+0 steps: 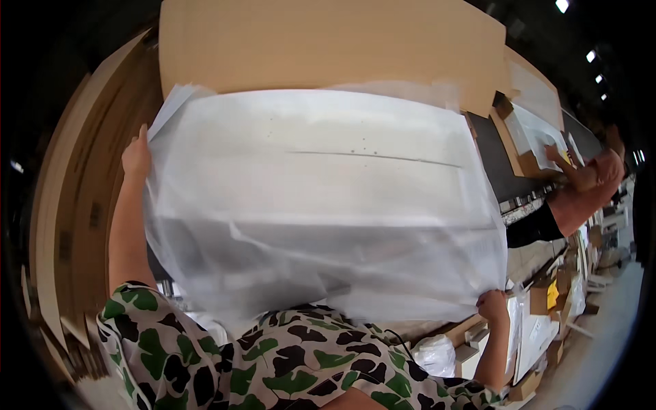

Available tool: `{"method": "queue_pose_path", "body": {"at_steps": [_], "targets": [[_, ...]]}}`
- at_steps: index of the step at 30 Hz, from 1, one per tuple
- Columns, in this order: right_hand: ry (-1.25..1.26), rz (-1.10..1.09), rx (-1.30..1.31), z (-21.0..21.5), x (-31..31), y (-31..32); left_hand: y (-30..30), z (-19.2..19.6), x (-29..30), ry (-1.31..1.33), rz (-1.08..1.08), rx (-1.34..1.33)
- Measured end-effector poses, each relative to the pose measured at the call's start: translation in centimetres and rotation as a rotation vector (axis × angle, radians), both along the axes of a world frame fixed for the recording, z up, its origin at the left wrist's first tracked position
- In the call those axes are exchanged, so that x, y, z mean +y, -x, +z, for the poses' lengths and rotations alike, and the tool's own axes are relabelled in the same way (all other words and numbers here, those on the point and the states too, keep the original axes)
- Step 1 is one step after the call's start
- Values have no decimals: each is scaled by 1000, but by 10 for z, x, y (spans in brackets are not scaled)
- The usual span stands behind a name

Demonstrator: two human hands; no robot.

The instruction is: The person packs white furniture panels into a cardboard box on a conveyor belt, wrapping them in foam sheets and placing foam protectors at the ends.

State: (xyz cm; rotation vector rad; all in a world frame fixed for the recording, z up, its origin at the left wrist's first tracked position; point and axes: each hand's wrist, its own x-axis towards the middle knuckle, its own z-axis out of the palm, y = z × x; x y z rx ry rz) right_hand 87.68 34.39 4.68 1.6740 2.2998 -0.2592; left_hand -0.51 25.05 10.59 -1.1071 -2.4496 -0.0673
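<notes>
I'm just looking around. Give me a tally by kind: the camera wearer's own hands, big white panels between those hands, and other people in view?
Own hands: 2 (left hand and right hand, both gripping translucent wrap)
Big white panel: 1
Co-worker: 1
Total: 4

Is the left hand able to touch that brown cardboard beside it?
Probably yes: the cardboard shows just past the left hand, with nothing seen between. But that hand holds the white sheet, so it may need to let go first.
</notes>
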Motion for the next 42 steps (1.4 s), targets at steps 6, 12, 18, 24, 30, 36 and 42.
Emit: {"method": "queue_pose_path", "body": {"at_steps": [6,12,18,24,30,36,42], "targets": [[397,-5,-310,17,17,4,32,-53,67,227,17,-115],[179,93,616,151,95,240,75,-8,78,21,-34,-81],[-494,297,256,-14,262,302,77,-57,111,324,71,-67],[-402,203,27,-60,331,332,-57,-28,158,190,-427,55],[-297,-53,32,-85,365,304,-77,-97,172,411,55,-465],[-431,198,57,-58,380,314,-44,-147,203,98,-67,-385],[-637,669,539,-85,366,349,-79,-132,235,105,-425,-234]]}}
